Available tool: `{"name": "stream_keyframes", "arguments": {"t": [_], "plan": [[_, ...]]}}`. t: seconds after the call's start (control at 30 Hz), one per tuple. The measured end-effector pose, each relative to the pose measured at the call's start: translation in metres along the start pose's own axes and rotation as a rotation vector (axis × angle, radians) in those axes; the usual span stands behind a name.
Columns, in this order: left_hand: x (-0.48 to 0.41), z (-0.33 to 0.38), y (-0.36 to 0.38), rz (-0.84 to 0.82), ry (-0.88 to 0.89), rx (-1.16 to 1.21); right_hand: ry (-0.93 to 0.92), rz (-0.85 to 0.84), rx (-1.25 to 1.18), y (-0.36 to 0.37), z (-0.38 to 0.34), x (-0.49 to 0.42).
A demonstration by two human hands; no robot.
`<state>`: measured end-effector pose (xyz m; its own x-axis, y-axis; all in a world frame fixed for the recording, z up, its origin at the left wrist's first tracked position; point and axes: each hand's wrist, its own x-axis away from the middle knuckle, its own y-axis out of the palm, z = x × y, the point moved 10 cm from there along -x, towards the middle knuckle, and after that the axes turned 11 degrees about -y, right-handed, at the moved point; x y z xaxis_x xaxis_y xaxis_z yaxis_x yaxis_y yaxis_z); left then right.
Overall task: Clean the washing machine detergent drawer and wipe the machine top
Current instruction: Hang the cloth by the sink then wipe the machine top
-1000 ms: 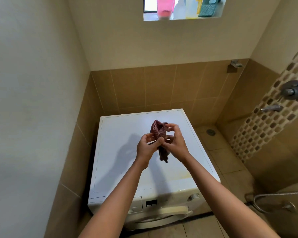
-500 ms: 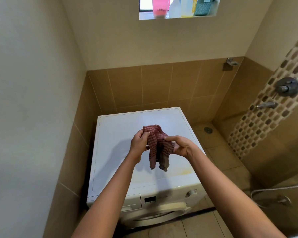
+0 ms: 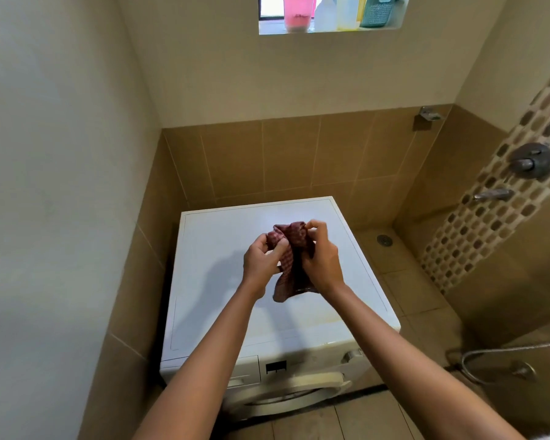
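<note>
**Cloth in both hands, machine top right underneath**

I've got the checked cloth (image 3: 291,249) bunched up between my hands, above the middle of the white machine top (image 3: 223,236). My left hand (image 3: 262,260) pinches the upper left fold. My right hand (image 3: 321,262) is curled round the other side, with its fingertips up at the top edge. The cloth hangs long-ways down, its tail dangling below my wrists, and I can't tell if that tail touches the lid. The surface to wipe lies straight down from both hands, so it's a short drop. The detergent drawer (image 3: 246,369) sits lower and back toward me at the front left corner, on my left hand's side. It looks closed from here, so I reckon the top comes first
</note>
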<state>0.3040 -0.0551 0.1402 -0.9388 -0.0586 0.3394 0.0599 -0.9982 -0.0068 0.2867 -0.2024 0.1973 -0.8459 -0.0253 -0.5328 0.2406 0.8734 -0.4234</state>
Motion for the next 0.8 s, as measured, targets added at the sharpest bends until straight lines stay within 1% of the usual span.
{"name": "stream_keyframes", "arguments": {"t": [0.1, 0.17, 0.23, 0.27, 0.33, 0.43, 0.47, 0.5, 0.53, 0.67, 0.73, 0.8], "plan": [[0.003, -0.003, 0.009, -0.012, 0.008, 0.007, -0.085, -0.085, 0.127, 0.014, -0.006, 0.008], [0.006, -0.005, 0.011, -0.027, -0.004, 0.049, -0.148, -0.151, 0.146, 0.024, -0.008, 0.013], [0.006, -0.006, 0.013, -0.061, -0.017, 0.101, -0.113, -0.142, 0.037, 0.026, -0.004, 0.015], [0.006, -0.006, 0.012, -0.075, -0.021, 0.114, -0.082, -0.096, -0.042, 0.022, -0.001, 0.014], [0.005, -0.006, 0.011, -0.095, -0.032, 0.124, 0.047, -0.016, -0.169, 0.015, 0.012, 0.013], [0.004, -0.003, 0.010, -0.106, -0.018, 0.080, 0.383, -0.053, -0.369, 0.023, 0.035, 0.020], [0.003, -0.003, 0.010, -0.104, -0.010, 0.060, 0.458, -0.065, -0.454, 0.027, 0.038, 0.023], [0.002, -0.003, 0.009, -0.101, -0.008, 0.046, 0.490, -0.063, -0.516, 0.029, 0.040, 0.022], [0.001, -0.005, 0.008, -0.095, -0.012, 0.039, 0.482, -0.051, -0.534, 0.028, 0.040, 0.020], [-0.001, -0.010, 0.005, -0.044, -0.020, 0.026, 0.431, -0.002, -0.477, 0.020, 0.035, 0.012], [-0.001, -0.013, 0.002, -0.013, -0.020, 0.041, 0.402, -0.010, -0.398, 0.018, 0.030, 0.009], [-0.003, -0.014, -0.003, 0.034, -0.001, 0.008, 0.379, -0.021, -0.301, 0.016, 0.026, 0.007]]}}
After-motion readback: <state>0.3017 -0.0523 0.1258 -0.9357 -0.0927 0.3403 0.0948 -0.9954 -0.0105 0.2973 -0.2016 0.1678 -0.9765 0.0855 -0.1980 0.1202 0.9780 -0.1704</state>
